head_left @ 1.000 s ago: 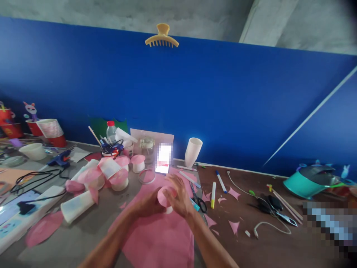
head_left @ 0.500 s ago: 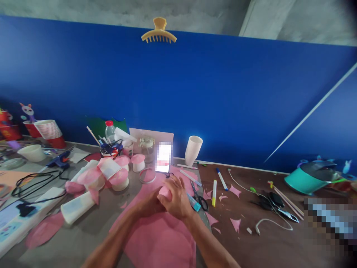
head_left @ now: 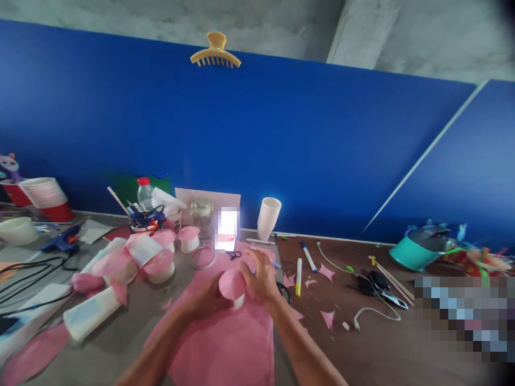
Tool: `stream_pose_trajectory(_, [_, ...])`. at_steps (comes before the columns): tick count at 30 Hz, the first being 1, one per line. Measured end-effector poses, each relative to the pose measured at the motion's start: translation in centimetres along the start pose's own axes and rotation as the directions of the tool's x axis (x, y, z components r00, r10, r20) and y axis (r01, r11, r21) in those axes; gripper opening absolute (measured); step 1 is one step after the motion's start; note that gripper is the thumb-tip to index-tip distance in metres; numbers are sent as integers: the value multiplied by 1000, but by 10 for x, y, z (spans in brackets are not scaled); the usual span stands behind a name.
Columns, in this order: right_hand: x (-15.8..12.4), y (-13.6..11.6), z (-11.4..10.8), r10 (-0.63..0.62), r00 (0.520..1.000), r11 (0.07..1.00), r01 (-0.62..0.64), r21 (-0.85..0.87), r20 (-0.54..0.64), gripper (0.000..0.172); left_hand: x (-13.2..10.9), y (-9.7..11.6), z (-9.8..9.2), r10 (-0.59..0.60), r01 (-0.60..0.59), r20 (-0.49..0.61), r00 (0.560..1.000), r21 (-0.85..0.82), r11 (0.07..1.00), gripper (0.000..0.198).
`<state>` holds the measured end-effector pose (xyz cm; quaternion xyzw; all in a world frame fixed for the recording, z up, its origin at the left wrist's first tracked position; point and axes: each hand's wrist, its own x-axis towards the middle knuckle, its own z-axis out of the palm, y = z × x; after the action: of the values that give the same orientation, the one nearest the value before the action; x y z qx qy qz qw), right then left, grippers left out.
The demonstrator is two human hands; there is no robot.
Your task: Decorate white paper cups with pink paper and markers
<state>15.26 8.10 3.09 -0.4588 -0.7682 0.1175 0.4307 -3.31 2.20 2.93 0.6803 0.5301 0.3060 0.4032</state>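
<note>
A white paper cup [head_left: 238, 302] with a round pink paper disc [head_left: 232, 284] on top is between my hands. My left hand [head_left: 210, 296] holds it from the left, its fingers partly hidden behind the cup. On the other side, my right hand [head_left: 260, 274] is open, its fingers apart beside the disc. Beneath both hands spreads a large pink sheet [head_left: 225, 348]. Black scissors handles [head_left: 284, 292] show just right of my right wrist. Farther back, small dark scissors [head_left: 234, 255] lie in front of a lit phone [head_left: 228, 229] with a blurred screen.
Several pink-topped cups [head_left: 189, 239] cluster on the left, near a toppled cup [head_left: 93, 315] and a glue gun [head_left: 62, 239]. A tall white cup stack [head_left: 269, 218] stands behind. Markers [head_left: 298, 277], pink scraps [head_left: 328, 319] and a white cable [head_left: 376, 309] lie on the right.
My right hand has come off the top of the pink disc and opened to the right, uncovering disc and cup. The whole view has shifted slightly to the right.
</note>
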Motion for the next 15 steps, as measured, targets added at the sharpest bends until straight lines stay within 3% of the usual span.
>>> stream_pose_trajectory(5, [15, 42, -26, 192, 980, 963, -197, -184, -44, 25, 1, -4, 4, -89, 93, -98, 991, 30, 995, 70])
stream_pose_trajectory(9, [12, 67, -36, 347, 937, 894, -346, -284, -50, 30, -1, -5, 8, -31, 27, -121, 992, -39, 999, 59])
stream_pose_trajectory(15, [3, 76, -31, 412, 911, 877, -403, -260, -24, 13, 0, -9, 8, 42, -54, -186, 982, -59, 997, 55])
